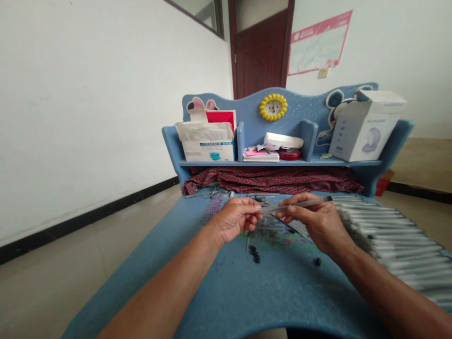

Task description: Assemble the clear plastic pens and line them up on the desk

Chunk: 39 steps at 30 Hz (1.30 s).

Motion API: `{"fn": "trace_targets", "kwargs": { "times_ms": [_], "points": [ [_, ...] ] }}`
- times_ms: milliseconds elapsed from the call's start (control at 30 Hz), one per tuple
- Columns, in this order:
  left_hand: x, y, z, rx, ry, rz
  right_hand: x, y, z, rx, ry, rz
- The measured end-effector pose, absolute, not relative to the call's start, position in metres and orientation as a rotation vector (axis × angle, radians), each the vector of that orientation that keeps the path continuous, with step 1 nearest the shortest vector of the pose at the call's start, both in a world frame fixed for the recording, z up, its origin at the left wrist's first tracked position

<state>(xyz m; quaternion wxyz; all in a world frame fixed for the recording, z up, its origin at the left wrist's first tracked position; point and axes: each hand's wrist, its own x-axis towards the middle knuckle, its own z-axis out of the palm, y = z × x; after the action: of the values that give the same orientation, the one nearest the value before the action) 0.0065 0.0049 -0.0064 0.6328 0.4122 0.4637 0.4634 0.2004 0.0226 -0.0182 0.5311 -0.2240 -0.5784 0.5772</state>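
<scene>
My right hand (316, 219) is closed round a thin clear pen barrel (307, 203) that points left with its dark end at the right. My left hand (236, 217) is pinched at the barrel's left tip, its fingers curled; what it pinches is too small to name. Both hands hover over the middle of the blue desk (226, 287). A few small black caps (254, 253) lie on the desk just below the hands, and another black cap (317, 261) lies under my right wrist.
A large pile of white pens (391, 240) covers the desk's right side. A plaid cloth (271, 180) lies under the shelf, which holds a mask box (208, 143), notebooks, a red tin, a yellow clock (273, 107) and a white carton (367, 127).
</scene>
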Motion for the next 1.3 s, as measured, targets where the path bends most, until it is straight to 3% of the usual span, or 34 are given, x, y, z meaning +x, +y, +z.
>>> {"fn": "trace_targets", "kwargs": {
  "times_ms": [500, 1300],
  "points": [
    [0.021, -0.001, -0.013, 0.897, 0.838, 1.098, 0.205, 0.026, -0.015, -0.516, -1.261, 1.542],
    [0.028, 0.0, -0.01, 1.041, 0.951, 1.175, 0.189, 0.023, -0.015, -0.476, -1.264, 1.504]
  ]
}}
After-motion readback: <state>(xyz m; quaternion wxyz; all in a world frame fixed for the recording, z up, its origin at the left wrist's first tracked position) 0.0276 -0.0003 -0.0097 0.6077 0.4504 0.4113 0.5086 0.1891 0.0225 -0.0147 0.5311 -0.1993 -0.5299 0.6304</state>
